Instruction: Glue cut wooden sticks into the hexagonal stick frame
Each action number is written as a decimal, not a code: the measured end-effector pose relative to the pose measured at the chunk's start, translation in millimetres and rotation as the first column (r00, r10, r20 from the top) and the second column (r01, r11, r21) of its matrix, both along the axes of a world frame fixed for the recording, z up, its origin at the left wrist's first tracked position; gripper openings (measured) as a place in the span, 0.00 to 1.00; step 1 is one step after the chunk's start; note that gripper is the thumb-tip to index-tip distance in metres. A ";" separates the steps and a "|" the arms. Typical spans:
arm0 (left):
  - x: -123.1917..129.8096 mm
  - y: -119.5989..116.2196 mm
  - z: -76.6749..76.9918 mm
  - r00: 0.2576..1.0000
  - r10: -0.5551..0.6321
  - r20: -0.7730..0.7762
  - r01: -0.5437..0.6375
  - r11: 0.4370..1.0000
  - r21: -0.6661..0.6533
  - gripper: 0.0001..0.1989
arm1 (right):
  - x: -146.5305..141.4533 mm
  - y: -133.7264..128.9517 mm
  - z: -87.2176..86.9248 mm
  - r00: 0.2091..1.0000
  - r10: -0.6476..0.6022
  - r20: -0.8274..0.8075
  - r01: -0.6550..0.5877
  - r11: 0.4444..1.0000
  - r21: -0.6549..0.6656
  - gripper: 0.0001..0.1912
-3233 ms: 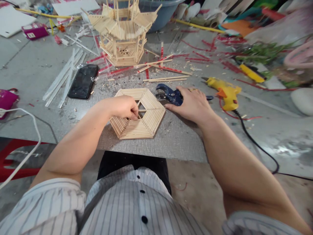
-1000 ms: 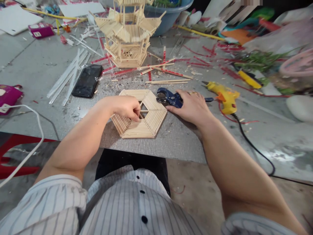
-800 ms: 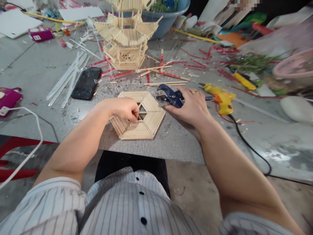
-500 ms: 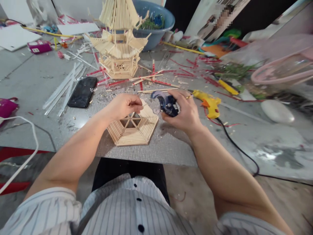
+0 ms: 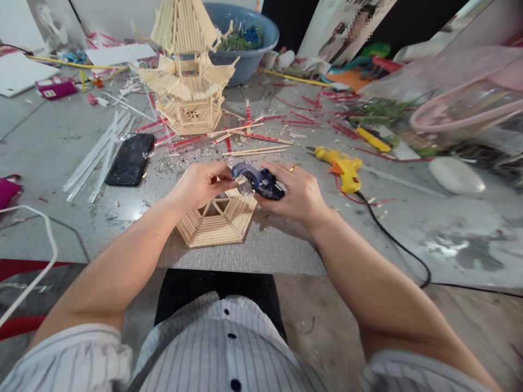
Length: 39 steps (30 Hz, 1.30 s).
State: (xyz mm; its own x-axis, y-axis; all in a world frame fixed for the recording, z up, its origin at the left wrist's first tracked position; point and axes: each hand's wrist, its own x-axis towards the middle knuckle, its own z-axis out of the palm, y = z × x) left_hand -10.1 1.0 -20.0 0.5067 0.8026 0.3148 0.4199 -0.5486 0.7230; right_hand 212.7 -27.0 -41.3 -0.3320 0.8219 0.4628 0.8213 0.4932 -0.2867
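My right hand [image 5: 301, 193] wraps around a small dark blue hand tool with a curved guard [image 5: 267, 185], its rounded end pointing left. At that rounded end, my left hand [image 5: 200, 185] has its thumb and fingers pinched together. Whatever is between those fingertips is too small or hidden to make out. Beneath both hands, a hexagonal panel of thin wooden sticks [image 5: 214, 235] lies flat near the table's front edge. It has spokes and openings at its centre, and my left hand and the tool cover its far side.
Behind stands a stick-built pagoda model [image 5: 188, 87], with a blue basin [image 5: 261, 46] beyond it. Loose sticks [image 5: 257, 151] and red strips lie before it. A black phone [image 5: 129, 159] and clear glue sticks [image 5: 96, 155] are left; a yellow glue gun [image 5: 341, 166] with its cord is right.
My right hand has brought the dark blue tool left over the panel, and my left hand's pinched fingers now meet its curved end. The whole view has shifted slightly.
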 end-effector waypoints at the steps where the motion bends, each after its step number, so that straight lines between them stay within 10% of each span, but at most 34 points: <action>1: 0.0 0.0 -0.3 1.000 0.003 0.000 -0.003 1.000 0.004 0.09 | -0.1 -0.3 0.2 1.000 -0.003 0.005 0.003 1.000 -0.006 0.27; 25: -0.4 -1.5 -4.1 0.999 0.012 -0.036 -0.009 0.998 0.069 0.11 | -0.1 -2.1 0.1 0.999 0.018 0.040 -0.016 0.998 -0.056 0.25; 29: -0.2 0.8 -4.5 0.998 0.057 -0.019 -0.056 0.997 0.045 0.07 | 7.4 3.9 4.8 0.981 -0.174 0.085 0.171 0.984 0.040 0.28; 35: -1.8 5.1 -3.8 0.983 0.156 -0.099 -0.151 0.987 0.057 0.05 | 9.0 22.4 56.0 0.893 -0.243 0.378 0.217 0.970 0.111 0.30; 39: -4.3 8.6 -6.1 0.975 0.190 -0.112 -0.183 0.980 0.074 0.03 | 7.1 40.1 101.3 0.625 -0.173 0.761 0.065 0.983 0.170 0.24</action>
